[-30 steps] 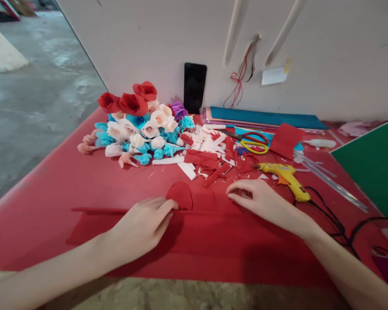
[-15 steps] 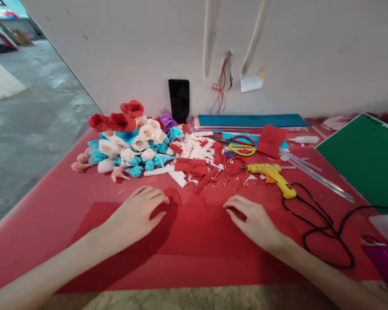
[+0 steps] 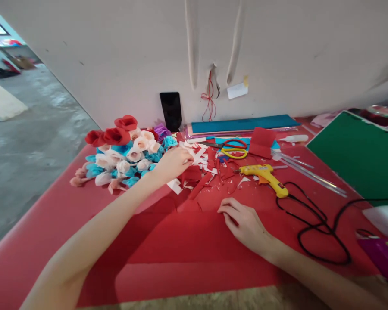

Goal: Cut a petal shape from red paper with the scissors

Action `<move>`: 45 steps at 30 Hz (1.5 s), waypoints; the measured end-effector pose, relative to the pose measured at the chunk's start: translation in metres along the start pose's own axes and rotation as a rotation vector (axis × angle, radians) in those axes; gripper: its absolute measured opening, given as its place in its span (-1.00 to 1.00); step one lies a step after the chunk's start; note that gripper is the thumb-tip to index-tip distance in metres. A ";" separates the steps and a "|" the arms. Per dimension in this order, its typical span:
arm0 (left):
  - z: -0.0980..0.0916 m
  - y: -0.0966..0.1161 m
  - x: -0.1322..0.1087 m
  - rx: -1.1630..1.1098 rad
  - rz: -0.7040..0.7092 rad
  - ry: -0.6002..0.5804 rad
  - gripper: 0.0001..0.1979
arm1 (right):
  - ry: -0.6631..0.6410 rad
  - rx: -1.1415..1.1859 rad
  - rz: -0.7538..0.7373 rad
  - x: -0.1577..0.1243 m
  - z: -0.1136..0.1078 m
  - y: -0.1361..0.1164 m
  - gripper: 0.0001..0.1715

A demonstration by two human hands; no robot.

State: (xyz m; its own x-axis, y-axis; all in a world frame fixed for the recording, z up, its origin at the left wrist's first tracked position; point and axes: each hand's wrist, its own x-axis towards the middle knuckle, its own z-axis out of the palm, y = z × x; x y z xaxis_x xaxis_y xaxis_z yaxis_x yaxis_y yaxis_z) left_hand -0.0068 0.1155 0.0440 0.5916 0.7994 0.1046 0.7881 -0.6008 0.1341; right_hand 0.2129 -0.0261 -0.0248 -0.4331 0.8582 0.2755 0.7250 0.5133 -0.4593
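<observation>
My left hand (image 3: 173, 164) is stretched forward over the near left of the paper scraps (image 3: 198, 156), beside the paper flowers (image 3: 126, 155). Its fingers are curled together, and whatever they may hold is hidden. My right hand (image 3: 244, 221) rests by the upper edge of a wide sheet of red paper (image 3: 177, 239), thumb a little apart from the loosely bent fingers. Beyond the hands are scissors (image 3: 234, 153) with one red and one yellow handle, and a yellow glue gun (image 3: 265, 174) on its side.
A black phone (image 3: 171, 111) leans against the wall. Flat blue sheets (image 3: 242, 124) lie along the back. Clear glue sticks (image 3: 310, 174), the gun's looped black cord (image 3: 323, 224) and a green board (image 3: 358, 159) occupy the right, with a folded red paper piece (image 3: 262, 143) near the scissors.
My left hand has left the red sheet and moved forward to the scraps, its fingers now curled. The right hand stays near the sheet's edge. The view has shifted slightly.
</observation>
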 end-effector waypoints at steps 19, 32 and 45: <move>-0.011 0.004 -0.143 0.517 -0.352 -0.210 -0.65 | 0.011 -0.038 -0.032 -0.001 0.003 0.002 -0.70; -0.043 0.013 -0.158 0.623 -0.484 -0.213 -0.66 | 0.038 -0.044 -0.062 -0.001 0.003 0.003 -0.71; -0.035 0.039 -0.155 0.156 -0.435 -0.222 -0.85 | 0.273 -0.095 -0.193 0.002 -0.011 -0.010 -0.68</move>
State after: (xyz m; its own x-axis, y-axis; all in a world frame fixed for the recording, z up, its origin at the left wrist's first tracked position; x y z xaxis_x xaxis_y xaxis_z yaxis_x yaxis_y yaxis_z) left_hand -0.0742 -0.0319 0.0676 0.2117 0.9669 -0.1421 0.9754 -0.2182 -0.0316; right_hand 0.2106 -0.0300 -0.0100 -0.4172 0.7067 0.5715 0.6958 0.6529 -0.2994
